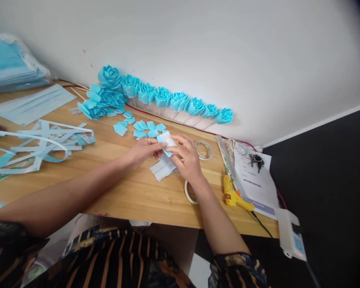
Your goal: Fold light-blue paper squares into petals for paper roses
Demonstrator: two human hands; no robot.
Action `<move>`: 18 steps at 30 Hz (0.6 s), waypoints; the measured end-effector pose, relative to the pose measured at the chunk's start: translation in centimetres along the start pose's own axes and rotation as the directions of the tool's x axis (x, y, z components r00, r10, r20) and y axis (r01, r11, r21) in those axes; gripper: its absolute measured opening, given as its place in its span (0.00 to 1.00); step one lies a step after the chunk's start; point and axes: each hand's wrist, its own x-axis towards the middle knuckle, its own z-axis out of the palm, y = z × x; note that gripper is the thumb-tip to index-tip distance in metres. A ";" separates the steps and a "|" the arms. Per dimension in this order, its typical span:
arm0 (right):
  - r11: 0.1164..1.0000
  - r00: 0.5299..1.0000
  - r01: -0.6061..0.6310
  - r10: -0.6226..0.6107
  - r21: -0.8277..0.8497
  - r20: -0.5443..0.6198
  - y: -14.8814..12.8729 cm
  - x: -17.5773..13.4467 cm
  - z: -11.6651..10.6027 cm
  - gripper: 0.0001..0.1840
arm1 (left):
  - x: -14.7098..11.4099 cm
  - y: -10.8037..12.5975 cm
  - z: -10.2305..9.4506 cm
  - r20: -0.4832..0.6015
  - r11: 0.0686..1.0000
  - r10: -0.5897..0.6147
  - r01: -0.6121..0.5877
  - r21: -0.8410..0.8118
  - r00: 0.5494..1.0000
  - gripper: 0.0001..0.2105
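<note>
Over the middle of the wooden table, a small blue-and-white piece of mask fabric is held between both hands. My left hand pinches its left edge, with the thumb on top. On the right side, the fingers of my right hand are bent against the same piece. Beneath the hands lies a pale folded fabric strip, partly covered by them. Just beyond, several cut blue fabric pieces are scattered on the table.
Blue fabric roses on sticks line the wall. Cut strips, a flat mask and a bag of masks are at left. Tape rolls, a yellow glue gun, papers and keys lie right.
</note>
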 end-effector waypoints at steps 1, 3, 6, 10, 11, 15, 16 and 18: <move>1.000 1.000 -0.004 0.004 0.012 -0.006 0.0 0.0 0.0 0.12 | 0.0 0.0 0.0 -0.011 0.999 0.013 -0.012 0.041 1.000 0.15; 0.999 1.000 -0.020 0.021 0.049 -0.023 -0.1 0.1 -0.1 0.09 | 0.0 0.1 0.0 -0.031 0.994 0.039 -0.035 0.106 0.999 0.16; 0.987 0.993 -0.106 0.112 0.122 -0.046 -0.5 0.2 0.0 0.06 | 0.0 0.2 -0.2 -0.041 0.984 0.066 -0.058 0.171 0.997 0.17; 0.910 0.948 -0.286 0.314 0.299 -0.046 -0.6 0.0 0.4 0.04 | 0.2 -0.1 -0.3 -0.040 0.969 0.096 -0.084 0.233 0.995 0.17; 0.874 0.932 -0.325 0.361 0.362 -0.032 -0.5 0.0 0.5 0.04 | 0.2 -0.2 -0.4 -0.038 0.967 0.101 -0.089 0.238 0.994 0.17; 0.708 0.860 -0.456 0.507 0.540 0.061 -0.3 -0.1 1.0 0.09 | 0.4 -0.6 -0.5 -0.008 0.967 0.111 -0.106 0.232 0.994 0.15; 0.681 0.844 -0.478 0.532 0.555 0.075 -0.3 -0.1 1.1 0.10 | 0.4 -0.6 -0.5 0.001 0.966 0.114 -0.111 0.233 0.994 0.14; 0.649 0.821 -0.504 0.565 0.569 0.083 -0.4 -0.1 1.2 0.11 | 0.4 -0.7 -0.5 0.010 0.962 0.120 -0.119 0.244 0.993 0.14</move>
